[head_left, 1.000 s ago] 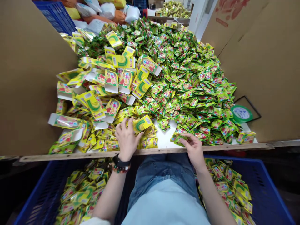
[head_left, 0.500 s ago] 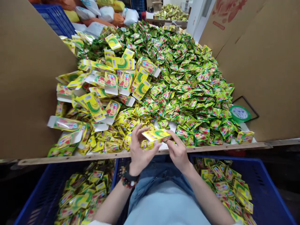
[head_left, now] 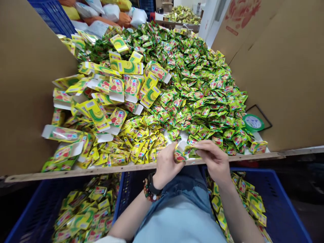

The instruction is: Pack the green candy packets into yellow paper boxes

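Observation:
My left hand [head_left: 165, 165] grips a small yellow-green carton [head_left: 180, 154] at the table's front edge. My right hand [head_left: 215, 158] pinches green sachets [head_left: 192, 152] at the carton's open end. A big heap of green sachets [head_left: 202, 87] covers the table behind. To the left lie several flat and folded cartons [head_left: 108, 91]. My left wrist wears a dark watch and a bead bracelet.
Cardboard walls stand at the left [head_left: 25, 84] and right [head_left: 286, 74]. A green tape roll [head_left: 253, 122] lies at the right. Blue crates [head_left: 286, 202] with filled cartons sit under the table's wooden edge [head_left: 101, 169] on both sides of my lap.
My left hand lifted a carton from the pile and brought it to the middle. My right hand gathered sachets and now holds them at the carton's end.

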`<state>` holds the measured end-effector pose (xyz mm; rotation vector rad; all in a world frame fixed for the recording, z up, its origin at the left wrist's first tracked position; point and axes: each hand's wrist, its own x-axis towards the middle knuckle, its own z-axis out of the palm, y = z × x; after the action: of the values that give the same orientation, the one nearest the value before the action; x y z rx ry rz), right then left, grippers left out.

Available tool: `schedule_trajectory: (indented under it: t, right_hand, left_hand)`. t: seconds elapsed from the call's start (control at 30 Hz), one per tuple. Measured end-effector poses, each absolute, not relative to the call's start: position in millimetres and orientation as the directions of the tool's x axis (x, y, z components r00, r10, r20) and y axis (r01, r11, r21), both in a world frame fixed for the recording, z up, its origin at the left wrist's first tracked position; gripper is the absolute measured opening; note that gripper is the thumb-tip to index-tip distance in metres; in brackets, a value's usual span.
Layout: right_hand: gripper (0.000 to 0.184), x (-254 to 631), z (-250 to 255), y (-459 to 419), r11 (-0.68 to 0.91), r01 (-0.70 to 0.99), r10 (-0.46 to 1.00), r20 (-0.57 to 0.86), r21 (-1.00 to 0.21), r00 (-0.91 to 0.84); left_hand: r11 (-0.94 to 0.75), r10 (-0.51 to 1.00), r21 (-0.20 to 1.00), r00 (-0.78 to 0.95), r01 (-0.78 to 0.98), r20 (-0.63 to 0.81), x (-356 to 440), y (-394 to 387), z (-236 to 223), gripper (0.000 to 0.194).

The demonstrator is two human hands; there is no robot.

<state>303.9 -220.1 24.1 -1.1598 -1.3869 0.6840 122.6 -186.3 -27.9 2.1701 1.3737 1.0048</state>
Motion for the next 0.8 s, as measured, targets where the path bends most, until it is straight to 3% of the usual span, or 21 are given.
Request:
schedule_trajectory:
  t: [0.13,0.23,0.43,0.53,0.67,0.8]
  right_hand:
    - [0.025,301.0,35.2,-214.4,0.269,0.517,0.96,0.267,-0.813,-0.079]
    - [0.031,293.5,33.8,-214.8,0.255,0.656,0.967,0.201,-0.711,-0.157]
    - [0.028,269.9,4.8,-214.4,0.274,0.761,0.896,0.444,-0.589,0.021]
    - [0.021,262.1,-3.2,-214.8,0.242,0.816,0.874,0.484,-0.525,0.053]
    - [0.024,254.3,-2.7,-217.7,0.262,0.875,0.877,0.478,-0.407,-0.04]
    - [0.028,251.8,-9.1,-220.2,0.267,0.871,0.807,0.59,-0.413,0.032]
  left_hand:
    - [-0.493,0.867,0.535,0.338,0.686,0.366,128.5,-195.0,-33.6,0.052]
    - [-0.52,0.852,0.519,0.371,0.679,0.368,132.0,-199.6,-45.5,0.052]
    - [-0.541,0.839,0.671,0.281,0.506,0.465,135.1,-203.5,-79.4,0.061]
    - [-0.572,0.817,0.672,0.258,0.47,0.515,134.1,-203.7,-88.7,0.06]
    - [-0.577,0.805,0.665,0.193,0.474,0.561,134.3,-204.3,-90.5,0.057]
    - [-0.544,0.83,0.68,0.196,0.492,0.522,134.6,-205.3,-89.6,0.06]
